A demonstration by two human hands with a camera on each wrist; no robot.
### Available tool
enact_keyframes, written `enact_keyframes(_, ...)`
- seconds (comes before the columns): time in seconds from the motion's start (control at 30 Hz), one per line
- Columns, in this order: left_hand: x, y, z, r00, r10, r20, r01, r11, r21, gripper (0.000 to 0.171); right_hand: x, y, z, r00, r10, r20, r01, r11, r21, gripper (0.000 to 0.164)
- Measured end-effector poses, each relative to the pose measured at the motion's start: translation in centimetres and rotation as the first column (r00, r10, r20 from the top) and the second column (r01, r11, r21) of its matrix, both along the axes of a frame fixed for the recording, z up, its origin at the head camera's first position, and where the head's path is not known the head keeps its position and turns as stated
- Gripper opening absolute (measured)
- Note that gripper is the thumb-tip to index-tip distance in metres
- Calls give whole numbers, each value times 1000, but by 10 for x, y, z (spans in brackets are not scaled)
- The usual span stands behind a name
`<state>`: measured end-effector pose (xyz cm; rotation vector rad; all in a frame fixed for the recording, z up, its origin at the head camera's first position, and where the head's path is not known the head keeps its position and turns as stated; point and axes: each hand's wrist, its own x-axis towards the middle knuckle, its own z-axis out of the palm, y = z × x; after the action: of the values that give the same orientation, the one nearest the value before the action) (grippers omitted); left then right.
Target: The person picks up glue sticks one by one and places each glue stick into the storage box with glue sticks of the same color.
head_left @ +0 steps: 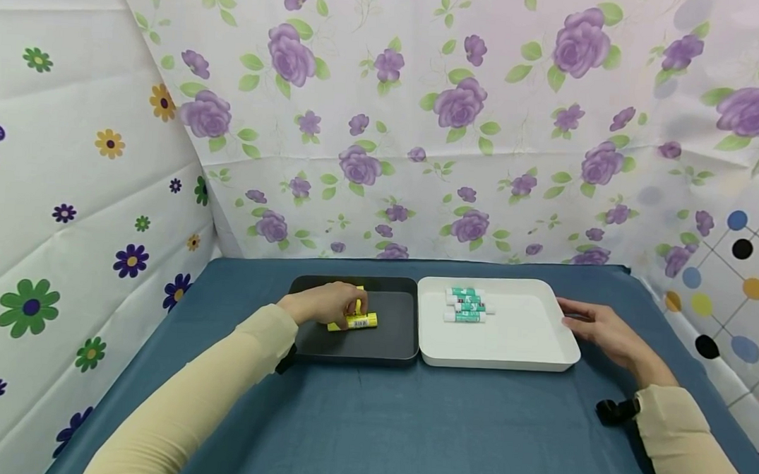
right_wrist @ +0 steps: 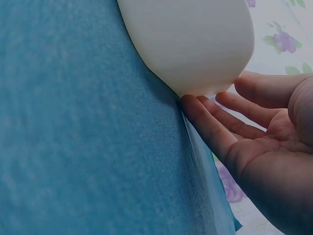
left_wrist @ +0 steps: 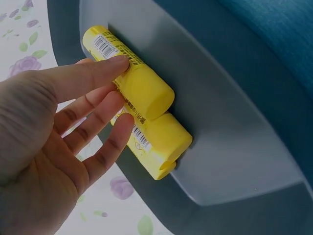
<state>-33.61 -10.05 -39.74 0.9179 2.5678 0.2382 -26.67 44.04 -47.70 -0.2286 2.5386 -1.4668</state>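
In the dark grey tray [head_left: 390, 343], my left hand [head_left: 328, 303] pinches a yellow glue stick [left_wrist: 142, 88] between the thumb and a finger. More yellow glue sticks [left_wrist: 168, 137] lie against it, partly hidden by my fingers in the head view. Their sides carry barcodes and dark print. To the right stands a white tray [head_left: 502, 350], holding several white-and-green glue sticks [head_left: 468, 316] in a loose stack left of its middle. My right hand [head_left: 610, 335] touches the right end of the white tray with its fingertips, the fingers mostly straight.
Both trays stand side by side near the back of a table with a blue cloth [head_left: 473, 425]. Behind them hangs a flowered curtain [head_left: 410, 125], with patterned sheets on the left and right. A black strap [head_left: 618, 412] sits on the right wrist.
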Motion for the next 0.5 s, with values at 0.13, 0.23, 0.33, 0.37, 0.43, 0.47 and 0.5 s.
enact_keyframes(0.13,1,0,2,1000,15,5,-15,1000,4,35,-1,0,0,1000,1,-5,-1,1000,1,68)
enact_keyframes(0.23,1,-1,3,1000,14,5,-14,1000,6,35,0,0,-1,1000,4,-5,-4,1000,0,68)
enact_keyframes(0.33,1,-1,3,1000,11,10,-11,1000,22,32,0,1,-1,1000,5,-3,-5,1000,-1,69)
enact_keyframes(0.37,0,0,3,1000,8,11,-8,999,31,30,0,1,-1,1000,4,-3,-4,1000,-2,69)
enact_keyframes(0.43,0,0,4,1000,6,16,-7,999,54,26,0,2,-1,1000,3,-5,-3,1000,-2,69)
enact_keyframes(0.47,0,0,3,1000,5,18,-6,998,67,23,1,2,0,1000,2,-5,-2,1000,-2,69)
enact_keyframes(0.5,-1,1,3,1000,3,20,-5,997,81,21,1,3,0,1000,2,-6,-2,1000,-1,68)
